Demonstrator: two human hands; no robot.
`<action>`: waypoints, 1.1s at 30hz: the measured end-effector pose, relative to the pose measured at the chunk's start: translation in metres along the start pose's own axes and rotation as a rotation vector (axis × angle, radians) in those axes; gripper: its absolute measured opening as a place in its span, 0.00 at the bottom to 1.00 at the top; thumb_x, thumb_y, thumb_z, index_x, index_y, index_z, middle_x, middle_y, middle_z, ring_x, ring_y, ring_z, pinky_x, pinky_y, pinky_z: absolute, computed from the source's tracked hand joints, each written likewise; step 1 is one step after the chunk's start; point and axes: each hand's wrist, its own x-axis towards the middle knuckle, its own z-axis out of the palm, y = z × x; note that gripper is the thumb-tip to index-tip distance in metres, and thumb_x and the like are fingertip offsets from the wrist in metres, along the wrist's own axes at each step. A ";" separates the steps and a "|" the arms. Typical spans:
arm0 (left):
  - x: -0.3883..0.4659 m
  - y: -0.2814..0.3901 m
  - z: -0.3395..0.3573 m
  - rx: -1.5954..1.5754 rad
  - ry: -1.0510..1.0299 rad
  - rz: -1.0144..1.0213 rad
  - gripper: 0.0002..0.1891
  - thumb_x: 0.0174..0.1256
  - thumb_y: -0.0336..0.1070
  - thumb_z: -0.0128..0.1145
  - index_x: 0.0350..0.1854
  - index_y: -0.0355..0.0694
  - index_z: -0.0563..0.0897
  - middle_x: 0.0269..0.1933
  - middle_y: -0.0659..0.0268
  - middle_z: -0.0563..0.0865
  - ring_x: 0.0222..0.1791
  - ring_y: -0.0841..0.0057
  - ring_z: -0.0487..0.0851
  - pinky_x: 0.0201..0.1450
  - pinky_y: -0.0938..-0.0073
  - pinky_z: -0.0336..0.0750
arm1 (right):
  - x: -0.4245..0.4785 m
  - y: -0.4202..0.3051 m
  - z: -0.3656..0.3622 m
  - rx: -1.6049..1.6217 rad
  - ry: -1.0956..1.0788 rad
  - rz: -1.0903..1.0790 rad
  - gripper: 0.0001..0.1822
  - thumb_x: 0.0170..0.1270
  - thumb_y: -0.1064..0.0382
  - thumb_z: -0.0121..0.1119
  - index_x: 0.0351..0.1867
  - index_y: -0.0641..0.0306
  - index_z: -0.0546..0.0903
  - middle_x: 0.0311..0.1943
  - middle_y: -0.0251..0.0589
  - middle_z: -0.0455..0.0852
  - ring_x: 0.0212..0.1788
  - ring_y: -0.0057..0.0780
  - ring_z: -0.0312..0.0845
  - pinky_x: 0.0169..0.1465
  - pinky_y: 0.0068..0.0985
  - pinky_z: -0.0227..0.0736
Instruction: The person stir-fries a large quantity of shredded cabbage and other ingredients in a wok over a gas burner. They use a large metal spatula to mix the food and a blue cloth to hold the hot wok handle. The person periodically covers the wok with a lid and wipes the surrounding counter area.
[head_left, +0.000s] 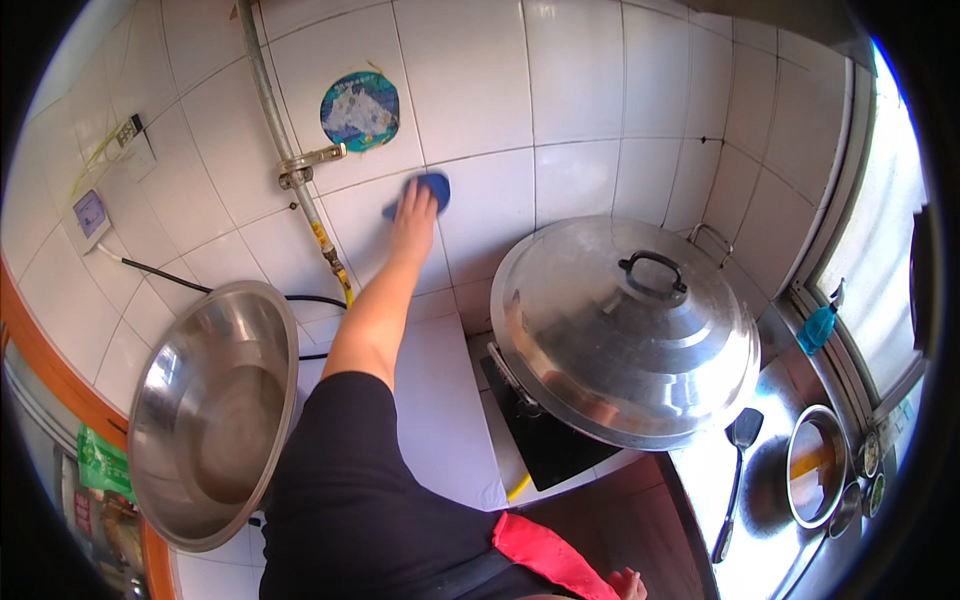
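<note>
My left hand (417, 214) is raised on the outstretched arm and presses a blue cloth (436, 190) flat against the white wall tiles. The hand is slightly blurred. Up and to the left of it, a round blue-green sticker (360, 111), partly torn, is stuck to the tiles. At the bottom edge, only part of my right hand (630, 583) shows, beside a piece of red fabric (551, 551); whether it holds anything cannot be seen.
A large pot with a domed metal lid (592, 337) stands at right. A big steel basin (225, 420) leans at left. A metal pipe (274, 112) with a valve handle runs down the wall. A black spatula (739, 465) and a steel bowl (817, 465) lie on the right counter.
</note>
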 end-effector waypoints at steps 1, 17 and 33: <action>-0.018 0.004 0.004 -0.020 -0.054 0.018 0.17 0.55 0.26 0.44 0.49 0.36 0.74 0.59 0.60 0.66 0.65 0.60 0.56 0.64 0.61 0.57 | 0.000 -0.008 0.003 -0.071 -0.010 -0.036 0.15 0.58 0.52 0.54 0.33 0.64 0.76 0.25 0.43 0.79 0.25 0.29 0.74 0.30 0.27 0.69; -0.284 0.061 0.040 -0.321 -0.766 -0.459 0.25 0.51 0.30 0.48 0.55 0.35 0.70 0.58 0.51 0.69 0.61 0.52 0.62 0.64 0.62 0.57 | -0.018 0.031 -0.030 0.380 0.121 0.094 0.24 0.61 0.46 0.51 0.37 0.71 0.76 0.26 0.45 0.80 0.26 0.29 0.75 0.30 0.25 0.71; -0.348 0.095 -0.110 -0.328 -0.689 -0.341 0.22 0.53 0.34 0.47 0.52 0.30 0.72 0.58 0.49 0.70 0.55 0.51 0.68 0.59 0.56 0.59 | 0.018 -0.084 0.005 0.056 0.183 -0.154 0.15 0.65 0.59 0.48 0.40 0.72 0.78 0.30 0.41 0.83 0.34 0.23 0.78 0.41 0.20 0.72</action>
